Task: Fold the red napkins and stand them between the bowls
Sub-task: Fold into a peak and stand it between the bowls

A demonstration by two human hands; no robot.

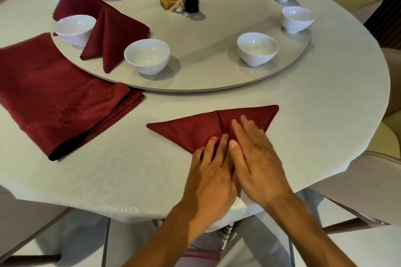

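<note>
A red napkin (195,131), folded into a flat triangle with a centre crease, is pressed onto the tablecloth (303,114) near the table's front edge by the left hand (209,176) and right hand (255,158), fingers straight and close together. Bare cloth is seen to its right, a napkin stack (56,97) well to its left, and the turntable (195,80) rim just beyond.

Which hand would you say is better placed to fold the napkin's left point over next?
Probably the left hand. It presses the near corner of the napkin, closest to the uncovered left point, while the right hand lies flat on the already folded right half and can pin it.
</note>
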